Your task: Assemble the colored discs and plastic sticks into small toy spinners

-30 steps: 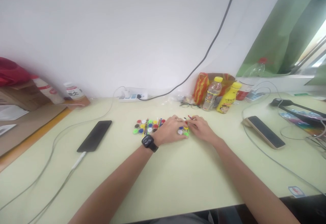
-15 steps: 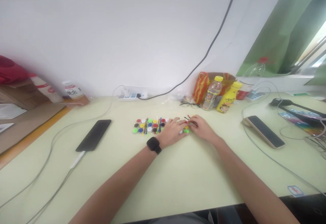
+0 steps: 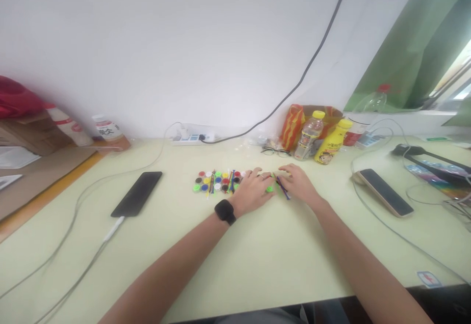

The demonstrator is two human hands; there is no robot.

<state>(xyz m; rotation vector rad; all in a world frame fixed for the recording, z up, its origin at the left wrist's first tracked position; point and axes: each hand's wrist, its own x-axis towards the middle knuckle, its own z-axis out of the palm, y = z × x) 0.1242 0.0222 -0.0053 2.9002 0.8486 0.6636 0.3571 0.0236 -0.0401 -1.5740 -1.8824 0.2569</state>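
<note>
Works at the pale table (image 3: 257, 265), well right of a black phone (image 3: 136, 194) and its cable. Holds the left hand (image 3: 253, 190) flat and open, fingers spread just beside the grid of coloured caps (image 3: 217, 181). Rests the right hand (image 3: 300, 185) against thin coloured sticks (image 3: 282, 187); cannot tell whether pinched or lying loose. Could easily scatter the grid with a sideways sweep of the left wrist, or knock the lone green cap (image 3: 270, 189) out from between the hands.

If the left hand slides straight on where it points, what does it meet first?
Likely the eyeglasses lying beyond the left hand, with bare desk between them, though depth is unclear.
</note>
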